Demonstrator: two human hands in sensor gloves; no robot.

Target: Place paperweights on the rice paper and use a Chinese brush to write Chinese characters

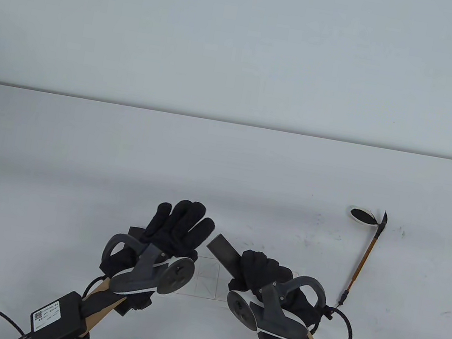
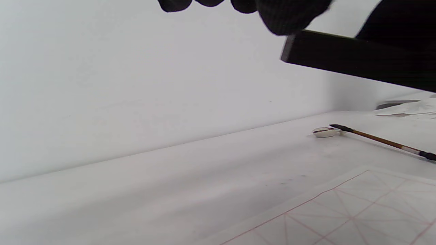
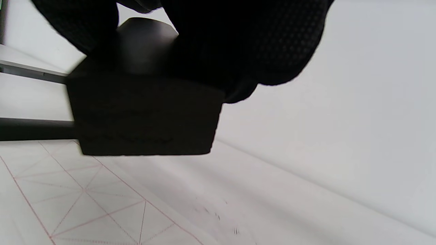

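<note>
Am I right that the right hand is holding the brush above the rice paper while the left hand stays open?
Not quite: the right hand grips a dark paperweight, as the table view shows. The brush lies untouched beside the ink dish. The rest holds.

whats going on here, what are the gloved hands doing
A person in sensor gloves is setting up for brush calligraphy. The right hand grips a dark bar paperweight and holds it above the gridded rice paper. The left hand lies with its fingers straight over the paper's left side, where a second dark bar appears to lie already. The Chinese brush lies untouched to the right, its tip by a small ink dish. No writing shows on the visible part of the paper.
</note>
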